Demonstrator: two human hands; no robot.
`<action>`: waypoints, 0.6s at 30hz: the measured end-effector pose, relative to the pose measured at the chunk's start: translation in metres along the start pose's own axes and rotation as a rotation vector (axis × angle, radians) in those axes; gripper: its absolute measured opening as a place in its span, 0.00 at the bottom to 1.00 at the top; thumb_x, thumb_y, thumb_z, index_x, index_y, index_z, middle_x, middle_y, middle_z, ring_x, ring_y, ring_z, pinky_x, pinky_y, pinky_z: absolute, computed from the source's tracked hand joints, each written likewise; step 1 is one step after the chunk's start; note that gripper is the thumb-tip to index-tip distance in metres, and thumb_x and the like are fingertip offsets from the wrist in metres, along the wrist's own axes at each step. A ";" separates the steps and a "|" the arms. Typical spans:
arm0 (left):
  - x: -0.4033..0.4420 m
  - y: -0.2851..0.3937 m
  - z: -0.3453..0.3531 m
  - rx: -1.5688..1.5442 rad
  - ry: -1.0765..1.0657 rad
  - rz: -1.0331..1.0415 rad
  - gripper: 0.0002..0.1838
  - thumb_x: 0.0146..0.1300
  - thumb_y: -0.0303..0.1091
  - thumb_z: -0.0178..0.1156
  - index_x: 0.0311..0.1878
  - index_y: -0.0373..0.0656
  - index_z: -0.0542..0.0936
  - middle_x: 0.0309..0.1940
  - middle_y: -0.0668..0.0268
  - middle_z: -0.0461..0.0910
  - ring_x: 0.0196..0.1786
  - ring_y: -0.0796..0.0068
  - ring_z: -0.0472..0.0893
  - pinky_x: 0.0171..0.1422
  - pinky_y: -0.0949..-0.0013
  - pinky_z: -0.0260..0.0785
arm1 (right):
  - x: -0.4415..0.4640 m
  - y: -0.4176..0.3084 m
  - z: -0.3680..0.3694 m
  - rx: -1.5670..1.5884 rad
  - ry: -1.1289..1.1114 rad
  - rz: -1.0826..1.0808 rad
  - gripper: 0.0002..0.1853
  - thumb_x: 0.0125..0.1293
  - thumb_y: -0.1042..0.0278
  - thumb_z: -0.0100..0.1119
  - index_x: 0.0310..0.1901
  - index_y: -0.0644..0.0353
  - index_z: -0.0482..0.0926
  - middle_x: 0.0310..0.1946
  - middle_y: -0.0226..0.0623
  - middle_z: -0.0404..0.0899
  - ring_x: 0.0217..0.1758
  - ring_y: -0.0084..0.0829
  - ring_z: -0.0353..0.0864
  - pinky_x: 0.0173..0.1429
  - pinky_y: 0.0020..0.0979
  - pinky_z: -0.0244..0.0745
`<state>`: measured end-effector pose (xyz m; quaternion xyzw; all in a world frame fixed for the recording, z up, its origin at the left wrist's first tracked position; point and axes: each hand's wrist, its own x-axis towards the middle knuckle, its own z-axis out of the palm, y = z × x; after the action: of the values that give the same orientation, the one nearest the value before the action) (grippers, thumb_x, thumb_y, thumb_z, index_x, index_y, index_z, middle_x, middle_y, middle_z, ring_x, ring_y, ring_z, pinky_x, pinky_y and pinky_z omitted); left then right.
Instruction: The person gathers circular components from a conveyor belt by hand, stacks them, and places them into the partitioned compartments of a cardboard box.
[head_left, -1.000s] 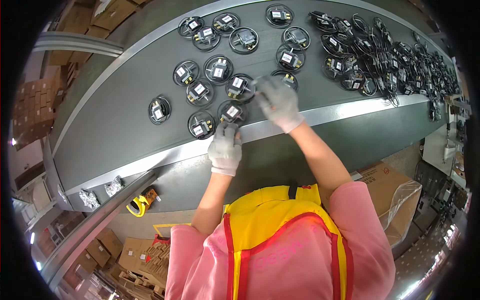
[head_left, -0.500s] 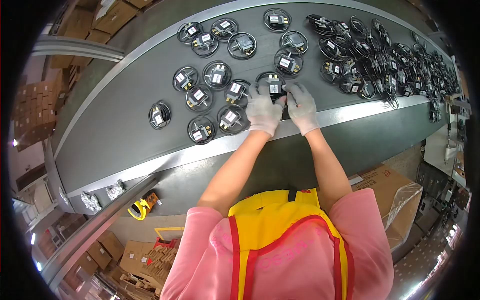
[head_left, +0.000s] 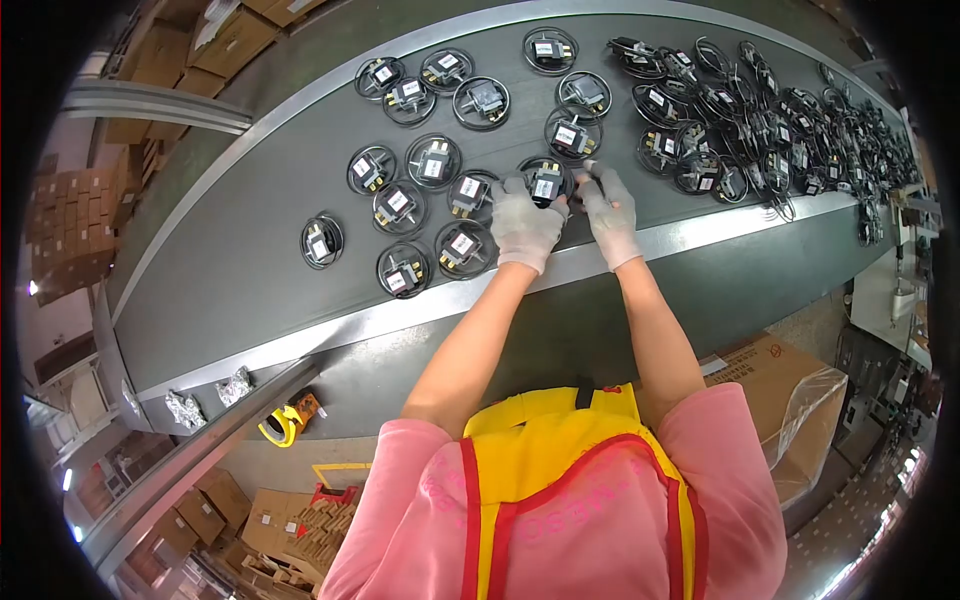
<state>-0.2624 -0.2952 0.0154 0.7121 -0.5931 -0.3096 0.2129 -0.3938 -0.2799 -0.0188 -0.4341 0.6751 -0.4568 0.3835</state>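
Note:
Between my two gloved hands lies a thermostat (head_left: pixel 547 182), a small boxy part with a white label, brass-coloured terminals and a coiled black tube. My left hand (head_left: pixel 527 226) is closed about its near left side, with fingers and thumb at the coil. To the right, my right hand (head_left: pixel 607 218) is just off the coil, its fingers apart and pointing away from me. Another coiled thermostat (head_left: pixel 570 138) lies just beyond the fingertips. Close to my left fingers sit a labelled thermostat (head_left: pixel 469 194) and, nearer me, one more thermostat (head_left: pixel 462 244).
Several similar thermostats, such as one (head_left: pixel 319 240), lie spread over the dark conveyor belt (head_left: pixel 250 190). A tangled heap of them (head_left: pixel 775 130) covers the right end. A metal rail (head_left: pixel 690 233) edges the belt. A cardboard box (head_left: pixel 775 385) stands below right; yellow tape (head_left: pixel 282 425) lies at left.
My right hand has shifted slightly right and off the thermostat, its fingers spreading. My left hand stays at the thermostat, which appears slightly lower and turned a little.

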 end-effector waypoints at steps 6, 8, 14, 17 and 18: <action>-0.031 -0.005 -0.012 -0.161 0.083 0.319 0.32 0.42 0.37 0.73 0.51 0.36 0.72 0.49 0.43 0.71 0.48 0.42 0.77 0.51 0.51 0.72 | -0.008 -0.031 0.010 0.740 -0.054 0.328 0.17 0.69 0.56 0.55 0.49 0.62 0.78 0.37 0.31 0.79 0.37 0.25 0.77 0.43 0.28 0.74; -0.038 -0.005 -0.011 -0.180 0.121 0.413 0.33 0.41 0.34 0.73 0.53 0.37 0.72 0.48 0.44 0.71 0.46 0.42 0.77 0.48 0.51 0.72 | -0.012 -0.034 0.010 0.846 -0.122 0.414 0.18 0.69 0.52 0.56 0.46 0.61 0.79 0.35 0.29 0.78 0.35 0.24 0.76 0.42 0.28 0.72; -0.045 -0.012 -0.015 -0.205 0.070 0.411 0.36 0.42 0.34 0.75 0.57 0.38 0.72 0.47 0.47 0.73 0.49 0.44 0.74 0.49 0.54 0.72 | -0.019 -0.040 0.017 0.804 -0.100 0.316 0.17 0.65 0.50 0.59 0.38 0.59 0.79 0.31 0.30 0.78 0.28 0.21 0.76 0.28 0.22 0.69; -0.052 -0.004 -0.021 -0.214 0.064 0.336 0.34 0.42 0.36 0.74 0.55 0.38 0.73 0.46 0.47 0.74 0.49 0.44 0.74 0.48 0.53 0.72 | -0.017 -0.043 0.015 0.723 -0.090 0.404 0.16 0.66 0.52 0.60 0.35 0.58 0.75 0.33 0.34 0.79 0.33 0.23 0.78 0.38 0.24 0.74; -0.053 -0.003 -0.023 -0.118 0.140 0.388 0.34 0.41 0.37 0.74 0.54 0.38 0.74 0.47 0.48 0.74 0.49 0.45 0.74 0.48 0.54 0.72 | -0.017 -0.046 0.016 0.696 -0.061 0.395 0.15 0.65 0.52 0.60 0.35 0.58 0.76 0.32 0.33 0.79 0.31 0.22 0.77 0.32 0.23 0.72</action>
<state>-0.2502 -0.2445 0.0398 0.5906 -0.6836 -0.2467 0.3508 -0.3623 -0.2779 0.0220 -0.1537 0.5389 -0.5625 0.6079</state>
